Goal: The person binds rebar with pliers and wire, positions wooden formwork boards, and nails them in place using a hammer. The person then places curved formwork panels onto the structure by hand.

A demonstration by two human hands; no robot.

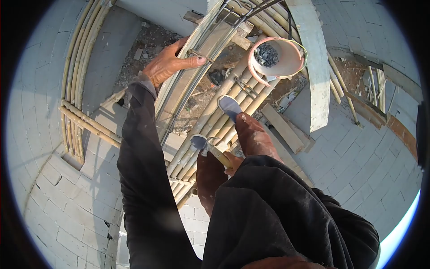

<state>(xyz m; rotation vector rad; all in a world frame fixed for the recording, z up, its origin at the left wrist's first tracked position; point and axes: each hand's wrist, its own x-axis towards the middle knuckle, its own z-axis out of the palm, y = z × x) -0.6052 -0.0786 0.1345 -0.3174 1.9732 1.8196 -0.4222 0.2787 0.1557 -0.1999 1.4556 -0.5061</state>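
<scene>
My left hand [172, 64] is closed over the edge of a long wooden formwork board [190, 42]. Its thumb lies across the near side, by the thin steel rebar [183, 96] running along the board, and the other fingers are partly hidden behind it. Low in front of my body, my right hand [233, 162] is wrapped round the wooden handle of a hammer [220, 156]; its head is near my left shoe and hard to make out. My shoes stand on a row of bamboo poles [215, 121]. A pinkish bucket [289, 58] holding many nails [266, 54] sits further along the poles.
Grey block walls [354, 157] surround the spot. A pale curved board [313, 67] stands right of the bucket. Bamboo poles [80, 67] rise at left, and loose planks [283, 127] lie at right. Rubble-strewn ground [145, 49] shows well below the poles.
</scene>
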